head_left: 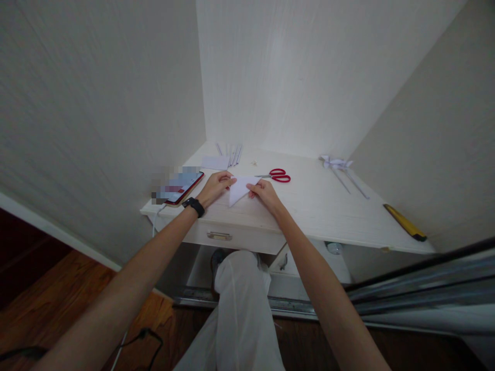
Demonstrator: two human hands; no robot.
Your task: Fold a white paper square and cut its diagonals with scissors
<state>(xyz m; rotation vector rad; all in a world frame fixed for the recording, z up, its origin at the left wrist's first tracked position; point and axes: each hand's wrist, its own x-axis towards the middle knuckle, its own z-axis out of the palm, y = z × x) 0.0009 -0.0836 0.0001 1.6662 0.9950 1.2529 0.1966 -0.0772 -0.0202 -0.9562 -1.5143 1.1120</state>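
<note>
A white sheet of paper, folded to a triangle with one point toward me, is held between my hands just over the white desk. My left hand pinches its upper left corner between thumb and fingers. At the paper's right edge, my right hand grips it with the thumb on top. Red-handled scissors lie right behind my right hand, their blades pointing left and partly covered by the paper. Beyond my left hand rest a flat white paper piece and several thin rolled paper sticks.
A phone with a white cable lies on the desk at the left. Folded paper pieces with two sticks are at the back right. A yellow-and-black utility knife lies by the right edge. Walls enclose the desk.
</note>
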